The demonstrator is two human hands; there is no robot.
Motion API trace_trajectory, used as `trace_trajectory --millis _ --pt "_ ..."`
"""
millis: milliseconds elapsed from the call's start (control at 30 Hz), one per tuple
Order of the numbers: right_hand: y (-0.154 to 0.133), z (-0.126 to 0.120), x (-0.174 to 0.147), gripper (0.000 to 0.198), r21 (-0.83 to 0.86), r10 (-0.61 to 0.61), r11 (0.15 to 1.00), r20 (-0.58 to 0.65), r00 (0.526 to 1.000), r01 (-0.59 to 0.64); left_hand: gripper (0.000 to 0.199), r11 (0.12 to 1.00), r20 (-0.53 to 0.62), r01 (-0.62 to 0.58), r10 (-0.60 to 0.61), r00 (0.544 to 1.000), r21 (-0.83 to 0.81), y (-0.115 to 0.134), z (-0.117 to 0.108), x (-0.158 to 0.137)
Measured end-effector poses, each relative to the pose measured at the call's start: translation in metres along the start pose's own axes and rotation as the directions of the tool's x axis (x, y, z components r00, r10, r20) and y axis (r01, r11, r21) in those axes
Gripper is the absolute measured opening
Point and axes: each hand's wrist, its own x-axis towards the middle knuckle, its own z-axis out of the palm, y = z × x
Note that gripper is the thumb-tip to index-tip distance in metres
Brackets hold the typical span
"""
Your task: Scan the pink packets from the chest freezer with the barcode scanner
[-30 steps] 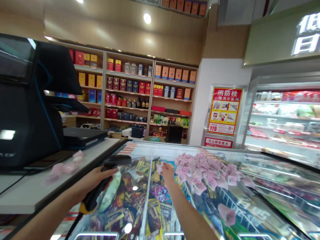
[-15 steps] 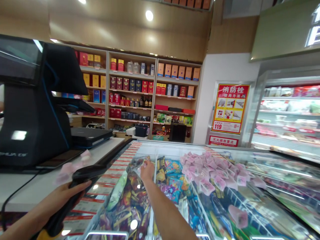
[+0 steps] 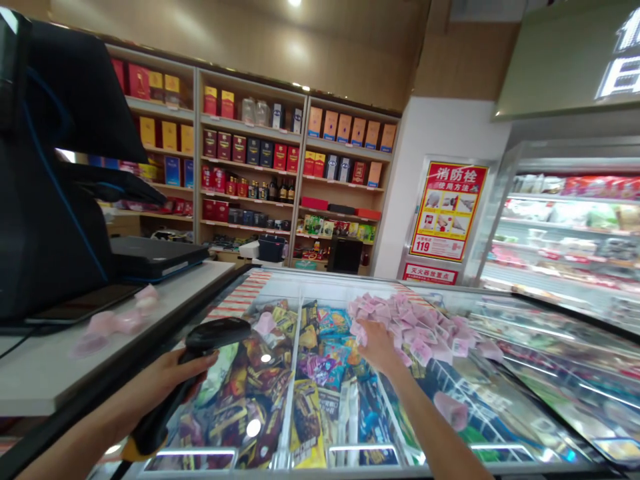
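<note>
My left hand (image 3: 187,373) is wrapped around the grip of a black barcode scanner (image 3: 217,335) with a yellow patch at its lower end. The scanner's head points right, above the glass-topped freezer. My right hand (image 3: 377,343) is at the left edge of a pile of pink paper slips (image 3: 425,327) on the glass. Its fingers are closed on a slip there, partly hidden by the hand. One separate pink slip (image 3: 265,323) lies over the freezer's left section. A curled slip (image 3: 451,410) sits nearer me, right of my forearm.
Wrapped ice creams (image 3: 250,393) fill the freezer under the glass. On the left, a counter (image 3: 30,383) bears a black checkout terminal (image 3: 60,160) and several curled pink slips (image 3: 117,322). Shelves of boxes (image 3: 245,150) stand behind, and a lit open fridge (image 3: 570,220) is at right.
My right hand has moved right, from the left section to the pile. A pink slip now shows where it was. My left hand and the scanner have shifted right and up in view.
</note>
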Motion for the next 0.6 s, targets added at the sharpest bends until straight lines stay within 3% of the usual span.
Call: trace_trajectory --millis 200,533,600 --pt "-0.005 -0.004 0.003 0.053 -0.134 -0.130 0.981 0.056 0.990 0.137 0.033 0.996 0.125 -0.066 0.074 0.989 -0.061 0.002 0.021 0.012" --pt "0.006 -0.002 -0.003 0.028 0.021 -0.103 0.995 0.064 0.993 0.102 0.031 0.963 0.064 -0.164 0.182 0.981 -0.215 0.021 0.075 0.029" --pt "0.005 0.000 0.001 0.023 0.211 -0.065 0.975 -0.026 0.998 0.069 0.030 0.953 0.105 -0.135 0.169 0.980 -0.269 0.020 0.081 0.029"
